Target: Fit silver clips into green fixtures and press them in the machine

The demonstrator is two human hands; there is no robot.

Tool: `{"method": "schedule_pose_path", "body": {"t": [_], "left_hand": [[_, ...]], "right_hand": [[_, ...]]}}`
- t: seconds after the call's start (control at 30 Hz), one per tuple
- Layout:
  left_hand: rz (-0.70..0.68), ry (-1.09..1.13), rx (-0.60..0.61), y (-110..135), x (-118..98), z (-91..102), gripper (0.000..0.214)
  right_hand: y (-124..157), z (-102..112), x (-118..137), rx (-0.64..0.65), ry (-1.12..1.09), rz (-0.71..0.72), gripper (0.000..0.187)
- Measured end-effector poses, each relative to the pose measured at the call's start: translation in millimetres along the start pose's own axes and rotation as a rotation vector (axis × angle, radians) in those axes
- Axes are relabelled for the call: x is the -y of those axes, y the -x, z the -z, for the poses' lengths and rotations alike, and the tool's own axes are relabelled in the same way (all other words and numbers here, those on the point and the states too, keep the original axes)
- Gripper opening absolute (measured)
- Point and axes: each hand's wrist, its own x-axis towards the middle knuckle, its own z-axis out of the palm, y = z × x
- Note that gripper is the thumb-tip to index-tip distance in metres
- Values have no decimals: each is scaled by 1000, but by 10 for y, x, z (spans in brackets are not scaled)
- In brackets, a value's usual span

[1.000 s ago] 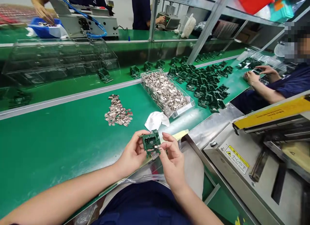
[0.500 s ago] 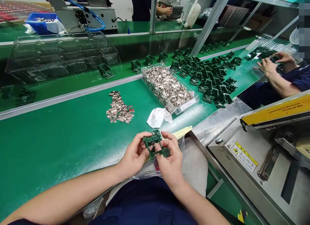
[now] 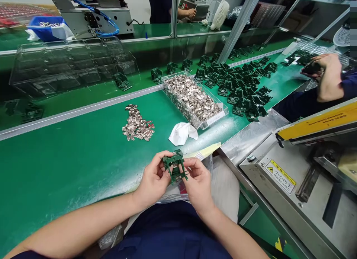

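Note:
A green, boxy plastic frame (image 3: 175, 169) with an open middle is held in front of my body, above the front edge of the bench. My left hand (image 3: 153, 180) grips its left side, with the thumb low and the fingers on top. At the right side, my right hand (image 3: 200, 184) has its fingers bent and pinched against the frame; its fingertips are partly hidden. Beyond the hands lies a loose pile of small metal plates (image 3: 138, 125). A clear tray (image 3: 213, 120) full of similar metal pieces stands farther right, with a crumpled white cloth (image 3: 179, 134) before it.
Many green frames (image 3: 240, 84) are heaped behind the tray, and several stand along the rail. A yellow strip (image 3: 209, 150) lies at the bench edge. To the right is a metal machine (image 3: 267, 169) with a warning label. A co-worker's hand (image 3: 326, 61) works at the far right.
My right thumb and fingers have drawn back from the frame's middle to its right side. The left hand keeps its grip. The co-worker's arm has lifted.

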Motion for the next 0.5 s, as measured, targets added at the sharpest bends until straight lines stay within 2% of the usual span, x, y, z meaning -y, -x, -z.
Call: {"method": "schedule_pose_path", "body": {"t": [0.33,0.43,0.5], "left_hand": [[7,-88,66,132,21,-68,26],[52,-74,100,161,44,-105,26],[102,-17,70,121,56,-144,29]], "right_hand": [[196,83,-10,-21,-99,-59,21],[299,238,-96,-42,-76,-14,19],[336,407,-208,-88,-9,-3,19]]}}
